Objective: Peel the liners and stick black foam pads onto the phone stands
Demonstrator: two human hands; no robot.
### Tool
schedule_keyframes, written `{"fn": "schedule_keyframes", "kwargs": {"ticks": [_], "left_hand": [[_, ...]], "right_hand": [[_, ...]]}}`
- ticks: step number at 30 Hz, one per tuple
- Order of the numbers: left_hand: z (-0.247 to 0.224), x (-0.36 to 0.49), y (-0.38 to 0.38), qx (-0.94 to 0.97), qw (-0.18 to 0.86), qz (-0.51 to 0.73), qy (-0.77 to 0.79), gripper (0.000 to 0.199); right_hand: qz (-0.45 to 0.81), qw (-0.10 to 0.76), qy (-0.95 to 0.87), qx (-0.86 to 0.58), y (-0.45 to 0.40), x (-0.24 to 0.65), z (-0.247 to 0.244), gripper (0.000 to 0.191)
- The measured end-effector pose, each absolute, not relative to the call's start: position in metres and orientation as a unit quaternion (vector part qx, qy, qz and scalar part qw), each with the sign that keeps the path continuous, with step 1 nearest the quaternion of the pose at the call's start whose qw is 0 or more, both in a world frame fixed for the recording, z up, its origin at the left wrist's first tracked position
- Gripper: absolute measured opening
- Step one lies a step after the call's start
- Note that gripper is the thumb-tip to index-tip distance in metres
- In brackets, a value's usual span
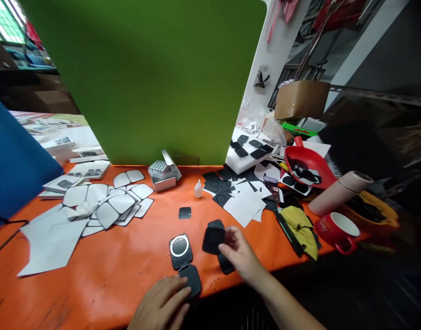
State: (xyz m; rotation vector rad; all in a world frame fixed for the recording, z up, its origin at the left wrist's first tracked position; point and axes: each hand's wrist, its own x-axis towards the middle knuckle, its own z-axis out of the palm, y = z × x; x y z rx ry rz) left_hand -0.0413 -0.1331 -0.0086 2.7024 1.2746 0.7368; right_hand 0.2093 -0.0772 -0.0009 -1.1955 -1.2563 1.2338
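Observation:
My right hand pinches a thin black rounded-square pad with a faint ring outline, by its right edge. Under and behind this pad, another black hinged piece lies on the table, partly covered. To its left sits an unfolded black hinged device; a white ring marks its upper panel, and its lower panel is plain black. The outstretched fingers of my left hand rest at the left edge of that lower panel. Beyond the device lies a small dark square piece.
An orange-covered table bears white sheets with black-edged panels at left. A small dropper bottle, a box of small parts and black ring-marked sheets stand farther back. At right are a red mug and a pink flask.

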Motion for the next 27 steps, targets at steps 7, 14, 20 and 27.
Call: {"fn": "schedule_keyframes", "kwargs": {"ticks": [7,14,20,27], "left_hand": [[-0.03,-0.028,-0.127,0.907,-0.037,0.196,0.37,0.033],[-0.028,-0.026,-0.133,0.894,0.049,0.196,0.4,0.032],[-0.026,-0.026,-0.132,0.888,0.1,0.191,0.407,0.031],[-0.027,-0.027,-0.131,0.885,0.118,0.19,0.408,0.032]], "right_hand": [[0.619,0.449,-0.492,-0.415,-0.043,0.133,-0.019,0.026],[0.63,0.397,-0.535,-0.398,-0.037,0.129,-0.038,0.022],[0.632,0.384,-0.546,-0.394,-0.037,0.131,-0.035,0.021],[0.615,0.37,-0.566,-0.406,-0.038,0.13,-0.034,0.02]]}}
